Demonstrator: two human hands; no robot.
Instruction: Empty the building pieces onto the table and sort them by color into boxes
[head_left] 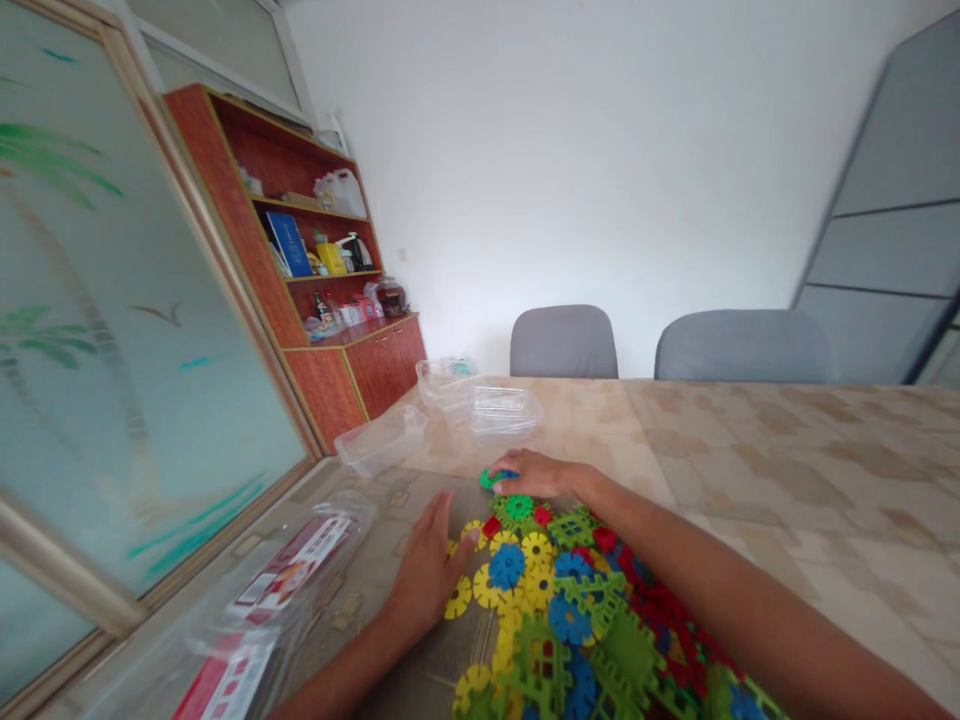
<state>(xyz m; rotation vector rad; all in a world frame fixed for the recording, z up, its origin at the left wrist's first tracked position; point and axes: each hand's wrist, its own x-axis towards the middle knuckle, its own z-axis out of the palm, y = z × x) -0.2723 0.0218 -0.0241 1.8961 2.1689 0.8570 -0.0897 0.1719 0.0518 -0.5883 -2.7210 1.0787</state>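
Observation:
A heap of coloured plastic interlocking pieces (pixel 570 610), yellow, blue, green and red, lies on the table in front of me. My left hand (pixel 429 565) lies flat with fingers stretched out against the heap's left edge, touching yellow pieces. My right hand (pixel 536 473) reaches over the far side of the heap, its fingers curled down onto a green and blue piece (pixel 496 478) at the heap's far edge.
Clear plastic containers (pixel 504 410) and another clear container (pixel 381 440) stand further back on the patterned table (pixel 750 470). A clear bag with red and white printing (pixel 262 610) lies at the left. Two grey chairs (pixel 564 342) stand behind the table. A wooden shelf unit (pixel 315 270) is by the wall.

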